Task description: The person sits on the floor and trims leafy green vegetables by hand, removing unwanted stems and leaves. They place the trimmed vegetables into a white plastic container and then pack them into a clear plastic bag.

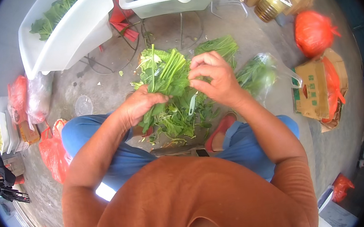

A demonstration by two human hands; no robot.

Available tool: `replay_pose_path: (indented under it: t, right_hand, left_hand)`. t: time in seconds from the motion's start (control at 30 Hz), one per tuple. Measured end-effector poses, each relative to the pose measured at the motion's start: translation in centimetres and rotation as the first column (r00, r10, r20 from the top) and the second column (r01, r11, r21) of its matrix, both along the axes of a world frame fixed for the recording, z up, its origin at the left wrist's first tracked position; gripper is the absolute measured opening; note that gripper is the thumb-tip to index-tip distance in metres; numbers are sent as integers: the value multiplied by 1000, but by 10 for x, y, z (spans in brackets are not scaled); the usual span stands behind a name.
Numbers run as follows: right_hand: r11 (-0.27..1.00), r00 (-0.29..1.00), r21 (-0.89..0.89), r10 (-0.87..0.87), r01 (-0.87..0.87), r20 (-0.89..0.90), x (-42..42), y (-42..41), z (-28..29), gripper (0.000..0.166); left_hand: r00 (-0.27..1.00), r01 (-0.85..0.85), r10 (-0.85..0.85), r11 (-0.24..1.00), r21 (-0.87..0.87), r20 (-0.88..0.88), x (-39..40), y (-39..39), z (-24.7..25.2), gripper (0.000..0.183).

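A bunch of leafy greens (172, 64) with thick pale stems is gripped in my left hand (140, 105), its stems pointing up and away from me. My right hand (213, 76) is at the bunch's right side, thumb and fingertips pinched at the edge of a leaf. Below both hands a heap of loose leaves and trimmings (183, 123) covers the floor between my feet. A pale green plastic handle with a slot (192, 105), perhaps of a peeler, shows over the heap. Another bunch of greens (220, 47) lies just beyond my right hand.
Right of the heap lies a clear plastic bag of greens (260, 72). White plastic tubs (75, 38) with greens stand ahead. To the right are a cardboard box (312, 88), a red plastic bag (315, 32) and an oil jug (269, 6). Cables (129, 60) trail across the concrete.
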State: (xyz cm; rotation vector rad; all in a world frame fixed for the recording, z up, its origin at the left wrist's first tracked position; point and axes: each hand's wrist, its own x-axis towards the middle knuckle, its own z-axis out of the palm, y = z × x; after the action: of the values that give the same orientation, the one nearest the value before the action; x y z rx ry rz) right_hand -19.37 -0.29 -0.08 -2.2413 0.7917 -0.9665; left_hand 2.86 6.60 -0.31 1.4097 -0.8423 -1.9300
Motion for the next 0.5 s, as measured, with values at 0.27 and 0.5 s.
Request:
replay_pose_path:
  t: [0.27,0.5]
  right_hand:
    - [838,954,537,-233,98,188,-21,-21,-9,15]
    - [999,978,-50,0,-10,-209,5,-2,10,15]
  left_hand:
    - [1000,-24,24,999,21,11,8,-2,0,23]
    - [995,24,-16,997,-80,102,2,-2,-3,27]
